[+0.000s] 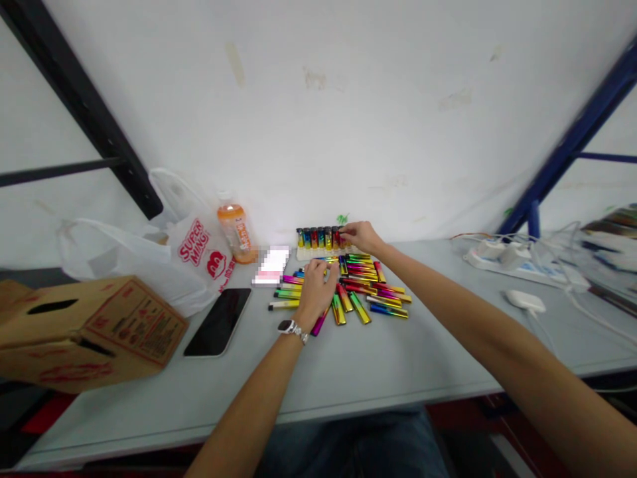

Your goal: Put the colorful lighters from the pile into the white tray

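Pinching a lighter (pixel 342 240) at the white tray (pixel 311 253) — right hand (pixel 362 235), left hand (pixel 317 288) (grip unclear) over loose lighters (pixel 360 309)

A black post (pixel 92 113) and a blue post (pixel 578 138) flank a grey table (pixel 398 368) before a white wall (pixel 358 139).

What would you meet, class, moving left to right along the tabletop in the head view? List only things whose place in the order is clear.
Cardboard box → orange bottle → loose shiny lighters → white power strip.
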`<state>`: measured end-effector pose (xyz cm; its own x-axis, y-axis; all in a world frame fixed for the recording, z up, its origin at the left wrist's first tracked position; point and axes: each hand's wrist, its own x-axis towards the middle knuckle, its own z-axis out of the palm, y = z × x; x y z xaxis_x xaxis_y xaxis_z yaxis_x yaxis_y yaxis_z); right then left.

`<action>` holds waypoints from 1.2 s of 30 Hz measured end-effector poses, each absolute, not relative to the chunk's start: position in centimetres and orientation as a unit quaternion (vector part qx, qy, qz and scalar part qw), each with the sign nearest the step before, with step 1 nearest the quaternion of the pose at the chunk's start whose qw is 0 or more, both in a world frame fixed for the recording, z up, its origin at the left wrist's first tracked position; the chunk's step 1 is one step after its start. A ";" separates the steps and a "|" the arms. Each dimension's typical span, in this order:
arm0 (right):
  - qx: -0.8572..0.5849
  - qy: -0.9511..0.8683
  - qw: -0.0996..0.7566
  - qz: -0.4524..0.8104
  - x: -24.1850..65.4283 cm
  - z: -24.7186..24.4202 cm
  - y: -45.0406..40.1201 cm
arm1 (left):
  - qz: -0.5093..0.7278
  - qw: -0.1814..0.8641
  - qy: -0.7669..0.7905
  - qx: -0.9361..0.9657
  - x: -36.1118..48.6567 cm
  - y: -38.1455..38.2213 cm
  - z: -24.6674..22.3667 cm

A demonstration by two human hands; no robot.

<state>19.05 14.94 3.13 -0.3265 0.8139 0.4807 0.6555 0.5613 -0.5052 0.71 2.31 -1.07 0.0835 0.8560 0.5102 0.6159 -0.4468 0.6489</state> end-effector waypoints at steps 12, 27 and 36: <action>-0.543 -0.801 0.223 -0.114 19.4 1.9 13.1 | 0.441 0.120 0.509 0.729 0.7 2.5 -1.3; -0.585 -0.799 0.139 0.000 20.8 1.7 10.0 | 0.430 0.100 0.508 0.740 0.7 2.7 -1.6; -0.578 -0.813 0.063 0.031 20.2 3.4 13.4 | 0.436 0.113 0.508 0.734 0.7 2.7 -1.5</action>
<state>20.17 13.40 3.39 -0.3233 0.9440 0.0658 0.9362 0.3292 -0.1234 0.71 2.67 -1.47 0.1028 0.8443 0.5259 0.6473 -0.4582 0.6091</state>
